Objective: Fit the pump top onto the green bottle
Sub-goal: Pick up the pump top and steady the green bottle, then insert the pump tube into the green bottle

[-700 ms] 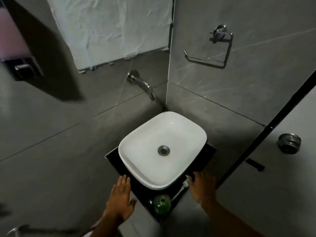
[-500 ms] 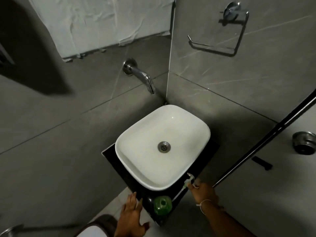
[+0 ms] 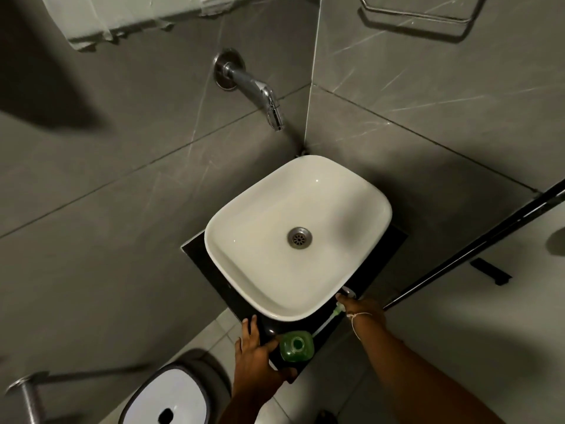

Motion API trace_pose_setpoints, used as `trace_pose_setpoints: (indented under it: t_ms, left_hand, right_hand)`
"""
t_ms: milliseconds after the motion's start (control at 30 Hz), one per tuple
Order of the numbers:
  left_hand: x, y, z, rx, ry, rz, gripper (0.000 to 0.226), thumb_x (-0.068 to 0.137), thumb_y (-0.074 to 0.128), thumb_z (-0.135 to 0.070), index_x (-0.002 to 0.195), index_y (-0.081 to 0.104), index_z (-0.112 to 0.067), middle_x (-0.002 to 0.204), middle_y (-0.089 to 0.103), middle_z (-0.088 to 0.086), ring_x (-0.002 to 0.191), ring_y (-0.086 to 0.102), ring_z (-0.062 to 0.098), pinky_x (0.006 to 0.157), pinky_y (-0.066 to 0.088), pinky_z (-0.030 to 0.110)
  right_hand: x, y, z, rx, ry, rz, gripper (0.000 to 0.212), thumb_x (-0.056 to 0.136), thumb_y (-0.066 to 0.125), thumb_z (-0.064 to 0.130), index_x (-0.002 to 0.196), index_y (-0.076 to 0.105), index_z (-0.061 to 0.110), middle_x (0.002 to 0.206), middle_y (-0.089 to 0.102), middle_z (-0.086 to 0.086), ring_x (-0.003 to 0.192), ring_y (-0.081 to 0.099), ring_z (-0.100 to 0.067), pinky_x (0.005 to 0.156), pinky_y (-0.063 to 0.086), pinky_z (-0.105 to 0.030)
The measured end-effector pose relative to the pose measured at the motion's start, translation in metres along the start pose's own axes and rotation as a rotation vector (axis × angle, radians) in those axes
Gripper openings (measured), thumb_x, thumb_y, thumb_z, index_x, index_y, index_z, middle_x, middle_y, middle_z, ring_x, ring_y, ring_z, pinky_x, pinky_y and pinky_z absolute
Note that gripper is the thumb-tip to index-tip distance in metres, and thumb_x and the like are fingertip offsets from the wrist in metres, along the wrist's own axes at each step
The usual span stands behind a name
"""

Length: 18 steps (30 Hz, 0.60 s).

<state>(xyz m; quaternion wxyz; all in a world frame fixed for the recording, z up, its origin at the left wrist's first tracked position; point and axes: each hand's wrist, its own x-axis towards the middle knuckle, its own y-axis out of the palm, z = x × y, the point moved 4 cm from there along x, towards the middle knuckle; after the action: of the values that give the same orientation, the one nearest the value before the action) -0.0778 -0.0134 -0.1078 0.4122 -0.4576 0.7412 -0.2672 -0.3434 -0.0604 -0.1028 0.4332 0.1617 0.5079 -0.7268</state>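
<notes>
Grip: right hand [image 3: 363, 310] is closed round the head of the pump top [image 3: 337, 310] at the right front edge of the counter [image 3: 195, 255]; left hand [image 3: 256, 353] lies open and spread on the counter's front corner, holding nothing, its thumb just beside the green bottle [image 3: 297, 345].
Counter: dark slab in the tiled corner, carrying the basin, the bottle and the pump.
Basin: white basin [image 3: 238, 270] fills most of the counter; it looks dry, with only its drain [image 3: 299, 237] inside, under a wall tap [image 3: 263, 96].
Bin: white-lidded bin [image 3: 183, 396] on the floor, below the counter's left front edge; contents hidden.
Bottle: upright at the front corner of the counter, neck open; the level inside cannot be told.
Pump: pale tube [image 3: 324, 324] slants from the hand down towards the bottle, its lower end close beside the shoulder.
Handling: the bottle is probably light plastic and easy to tip, so the left hand should clasp its body; the tube is thin and bendy, so the pump is best kept by its collar and fed straight into the neck.
</notes>
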Motion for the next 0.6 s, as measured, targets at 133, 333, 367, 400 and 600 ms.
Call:
trace_pose_setpoints:
  t_ms: [133, 333, 367, 400, 600]
  left_hand:
    - [0.001, 0.0, -0.003, -0.04, 0.002, -0.044, 0.067, 0.058, 0.071, -0.063, 0.122, 0.052, -0.053, 0.161, -0.006, 0.005, 0.146, -0.017, 0.026, 0.119, 0.006, 0.052]
    - [0.0, -0.001, -0.004, -0.066, 0.011, -0.087, 0.058, 0.059, 0.073, -0.065, 0.113, 0.061, -0.048, 0.161, -0.001, 0.007, 0.147, -0.013, 0.028, 0.119, 0.007, 0.053]
    - [-0.001, -0.001, -0.004, -0.062, 0.011, -0.086, 0.059, 0.059, 0.073, -0.066, 0.114, 0.061, -0.048, 0.161, -0.003, 0.007, 0.147, -0.014, 0.028, 0.119, 0.006, 0.052]
    - [-0.001, -0.001, -0.004, -0.06, 0.008, -0.081, 0.059, 0.059, 0.073, -0.067, 0.114, 0.061, -0.048, 0.161, -0.004, 0.007, 0.146, -0.015, 0.028, 0.119, 0.005, 0.052]
    - [-0.001, -0.001, -0.003, -0.004, -0.024, -0.063, 0.062, 0.059, 0.071, -0.068, 0.117, 0.059, -0.048, 0.161, -0.01, 0.007, 0.145, -0.021, 0.027, 0.12, 0.001, 0.053]
  right_hand:
    - [0.003, 0.007, -0.004, 0.144, 0.004, 0.039, 0.052, 0.076, 0.076, 0.047, 0.093, 0.07, -0.001, 0.107, 0.07, -0.022, 0.096, 0.065, -0.031, 0.095, 0.049, -0.039]
    - [-0.011, 0.002, -0.004, 0.328, 0.048, 0.145, 0.066, 0.083, 0.075, 0.032, 0.127, 0.054, -0.012, 0.135, 0.055, -0.026, 0.126, 0.052, -0.04, 0.109, 0.04, -0.048]
    - [-0.019, -0.005, -0.002, 0.368, 0.017, 0.117, 0.063, 0.083, 0.075, 0.031, 0.124, 0.057, -0.012, 0.132, 0.058, -0.026, 0.122, 0.055, -0.04, 0.106, 0.043, -0.047]
    - [-0.031, -0.015, 0.0, 0.389, -0.026, 0.069, 0.058, 0.082, 0.075, 0.033, 0.117, 0.062, -0.011, 0.123, 0.062, -0.026, 0.114, 0.059, -0.038, 0.099, 0.047, -0.043]
    - [-0.133, -0.064, 0.001, 0.325, -0.415, -0.302, 0.029, 0.077, 0.076, 0.045, 0.067, 0.075, 0.018, 0.059, 0.067, 0.001, 0.064, 0.065, -0.017, 0.052, 0.036, -0.026]
